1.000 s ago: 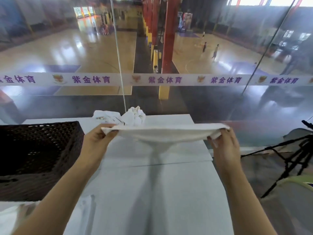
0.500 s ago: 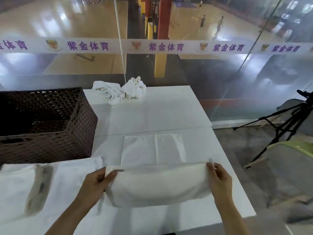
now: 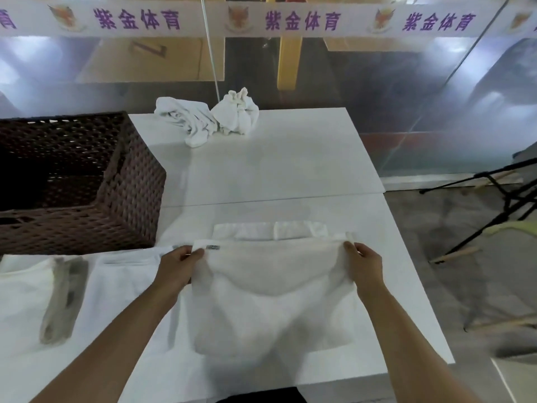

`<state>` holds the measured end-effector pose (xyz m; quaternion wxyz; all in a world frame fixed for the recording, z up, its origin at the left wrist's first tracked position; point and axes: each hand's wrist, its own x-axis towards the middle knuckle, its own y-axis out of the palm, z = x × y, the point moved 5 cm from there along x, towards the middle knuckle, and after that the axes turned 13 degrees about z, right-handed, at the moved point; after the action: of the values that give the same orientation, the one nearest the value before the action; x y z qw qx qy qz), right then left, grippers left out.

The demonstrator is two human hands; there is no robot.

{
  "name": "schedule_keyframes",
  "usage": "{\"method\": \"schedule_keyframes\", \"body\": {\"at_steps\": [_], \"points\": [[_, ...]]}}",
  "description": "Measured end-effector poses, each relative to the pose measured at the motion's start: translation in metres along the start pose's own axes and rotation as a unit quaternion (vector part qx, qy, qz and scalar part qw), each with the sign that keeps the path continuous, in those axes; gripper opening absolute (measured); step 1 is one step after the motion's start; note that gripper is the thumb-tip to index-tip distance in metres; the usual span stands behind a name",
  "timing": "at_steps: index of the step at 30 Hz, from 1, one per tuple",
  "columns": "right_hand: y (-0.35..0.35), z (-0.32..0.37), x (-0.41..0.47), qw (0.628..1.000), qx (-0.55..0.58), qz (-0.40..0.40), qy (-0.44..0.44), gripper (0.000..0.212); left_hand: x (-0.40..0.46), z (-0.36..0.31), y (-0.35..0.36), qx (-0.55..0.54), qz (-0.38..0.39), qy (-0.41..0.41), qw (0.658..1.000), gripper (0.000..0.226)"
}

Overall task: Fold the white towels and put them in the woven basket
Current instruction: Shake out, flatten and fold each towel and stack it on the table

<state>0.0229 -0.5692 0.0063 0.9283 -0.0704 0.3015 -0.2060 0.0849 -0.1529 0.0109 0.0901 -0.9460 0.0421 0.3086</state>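
Left hand (image 3: pixel 181 261) first: I see its thumb and fingers pinching the upper left corner of the white towel (image 3: pixel 273 298), right beside a small grey label (image 3: pixel 213 247) sewn at that edge. Swinging out to the far left of the view, the woven basket (image 3: pixel 128 181) sits on the white table (image 3: pixel 284 167), dark brown, open-topped, well apart from the towel in hand. In front of the basket, along the near left edge, I can make out more white cloth (image 3: pixel 26 289) spread flat with a greyish roll (image 3: pixel 62 298) lying on it; what that roll is I cannot tell. Moving to the middle now: the held towel is doubled over, its top edge lifted between both hands while its lower part lies on the tabletop. Just behind that raised edge, a folded white towel (image 3: pixel 270 229) lies flat on the table, partly hidden by it. Farther back, near the table's far edge, two crumpled white towels (image 3: pixel 209 119) lie bunched, touching each other. Over to the right hand (image 3: pixel 361 264): its fingers are curled round the upper right corner of the towel, gripping it tight. Beyond the table's right edge, a black tripod (image 3: pixel 499 199) stands on the floor.
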Motion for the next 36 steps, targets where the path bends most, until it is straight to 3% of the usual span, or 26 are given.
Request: {"method": "schedule_keyframes", "body": {"at_steps": [5, 11, 17, 20, 23, 29, 33, 36], "points": [[0.013, -0.008, 0.065, 0.999, 0.000, -0.004, 0.047, 0.014, 0.057, -0.009, 0.012, 0.041, -0.027, -0.014, 0.999, 0.013], [0.029, -0.019, 0.125, 0.997, -0.023, 0.007, 0.074, 0.015, 0.114, -0.004, 0.015, 0.073, -0.061, -0.011, 0.995, 0.016], [0.041, -0.031, 0.150, 0.996, -0.074, 0.004, 0.042, 0.016, 0.139, 0.012, 0.019, 0.059, -0.083, 0.012, 0.995, 0.018], [0.046, -0.042, 0.139, 0.991, -0.124, 0.009, 0.038, 0.023, 0.129, 0.026, 0.023, 0.077, -0.068, 0.019, 0.995, 0.036], [0.044, -0.060, 0.108, 0.985, -0.170, 0.027, 0.031, 0.032, 0.099, 0.055, 0.029, 0.159, -0.028, 0.018, 0.987, 0.050], [0.028, -0.115, 0.018, 0.973, -0.220, 0.023, 0.061, 0.030, 0.010, 0.123, 0.032, 0.294, -0.015, -0.006, 0.956, 0.049], [0.011, -0.153, -0.028, 0.965, -0.246, 0.017, 0.090, 0.035, -0.023, 0.148, 0.032, 0.275, -0.016, -0.009, 0.961, 0.047], [0.001, -0.179, -0.048, 0.960, -0.258, 0.027, 0.105, 0.027, -0.035, 0.158, 0.029, 0.217, -0.028, -0.022, 0.975, 0.043]]}}
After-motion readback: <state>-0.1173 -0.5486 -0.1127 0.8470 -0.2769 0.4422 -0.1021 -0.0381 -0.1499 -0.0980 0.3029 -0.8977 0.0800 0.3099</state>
